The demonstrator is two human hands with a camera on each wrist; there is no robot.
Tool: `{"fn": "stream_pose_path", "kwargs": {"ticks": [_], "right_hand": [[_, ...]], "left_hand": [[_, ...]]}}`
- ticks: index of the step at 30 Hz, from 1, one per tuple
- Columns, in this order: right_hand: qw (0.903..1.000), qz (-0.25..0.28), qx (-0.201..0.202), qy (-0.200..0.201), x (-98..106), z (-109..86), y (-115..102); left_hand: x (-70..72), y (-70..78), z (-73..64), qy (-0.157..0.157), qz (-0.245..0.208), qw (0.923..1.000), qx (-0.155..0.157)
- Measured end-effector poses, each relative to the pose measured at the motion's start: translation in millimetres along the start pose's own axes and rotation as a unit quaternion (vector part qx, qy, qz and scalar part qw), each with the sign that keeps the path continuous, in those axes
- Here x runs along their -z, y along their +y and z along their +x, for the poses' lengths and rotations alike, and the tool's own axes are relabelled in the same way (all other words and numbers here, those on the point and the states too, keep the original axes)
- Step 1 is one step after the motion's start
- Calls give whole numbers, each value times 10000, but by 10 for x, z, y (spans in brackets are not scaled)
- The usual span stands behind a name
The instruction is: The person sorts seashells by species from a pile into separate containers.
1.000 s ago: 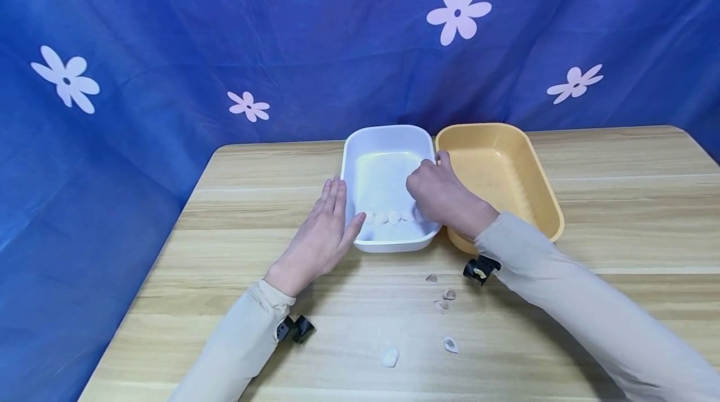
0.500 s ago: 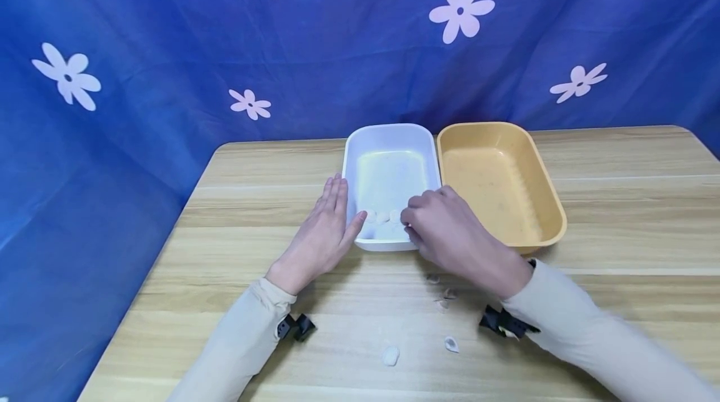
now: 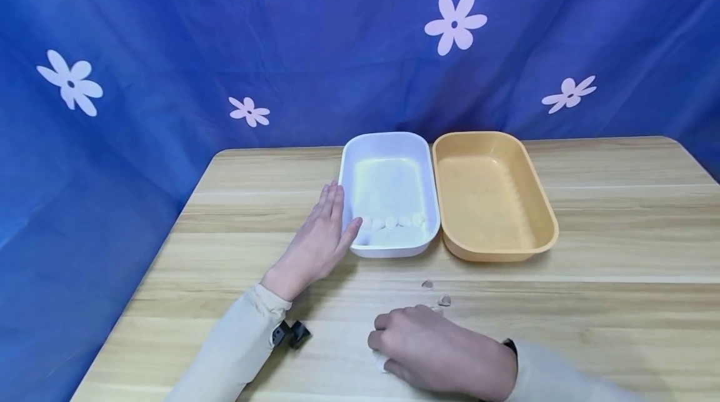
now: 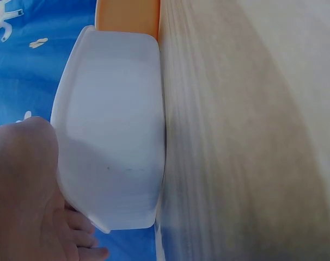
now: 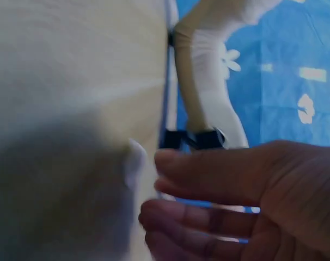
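Note:
My left hand (image 3: 315,242) rests with straight fingers along the left side of the white plastic tray (image 3: 388,252), its thumb over the rim. Inside that tray, a row of several pale seashells (image 3: 391,222) lies near the front end. Low in the head view, my right hand (image 3: 439,349) hovers over the table with bent fingers, palm down. Beneath its fingertips a white seashell (image 3: 380,361) is partly covered. The right wrist view shows this seashell (image 5: 134,164) just beyond the fingertips, with a gap between them.
A yellow-orange tray (image 3: 500,256) stands right beside the white one. Small dark seashells (image 3: 444,301) lie on the wooden table (image 3: 619,327) in front of the trays, one partly behind my right hand. A blue flowered curtain (image 3: 349,77) hangs behind the table.
My right hand has left the front right of the white tray and come back toward me, over the white seashell. A seashell now shows at the row's right end. My left hand stays put.

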State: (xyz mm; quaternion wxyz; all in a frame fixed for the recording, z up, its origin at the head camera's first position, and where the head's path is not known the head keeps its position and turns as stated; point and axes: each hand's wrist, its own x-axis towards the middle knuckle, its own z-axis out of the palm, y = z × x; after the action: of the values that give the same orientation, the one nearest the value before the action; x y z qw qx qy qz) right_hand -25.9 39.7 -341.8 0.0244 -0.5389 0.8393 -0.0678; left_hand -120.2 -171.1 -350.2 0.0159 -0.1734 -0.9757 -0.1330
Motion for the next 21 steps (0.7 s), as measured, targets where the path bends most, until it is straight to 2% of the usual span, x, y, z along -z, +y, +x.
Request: {"fn": "stream_pose_path", "kwargs": {"ticks": [5,10,16,21], "right_hand": [[9982,-487,325,107,-125,1,-61],[9974,-457,503,228,-166,1,-85],[9976,-234,627,166,-172,-4,-88],[9965,-273,749,240,-160,5,-80]], "left_hand": [[2,0,0,23,-32,10000,-37],[10,-3,2,10,-47,10000,-50],[3,-5,-7,-36,-115,9999,7],[-6,-4,-11,3,-119,9999,-5]]}}
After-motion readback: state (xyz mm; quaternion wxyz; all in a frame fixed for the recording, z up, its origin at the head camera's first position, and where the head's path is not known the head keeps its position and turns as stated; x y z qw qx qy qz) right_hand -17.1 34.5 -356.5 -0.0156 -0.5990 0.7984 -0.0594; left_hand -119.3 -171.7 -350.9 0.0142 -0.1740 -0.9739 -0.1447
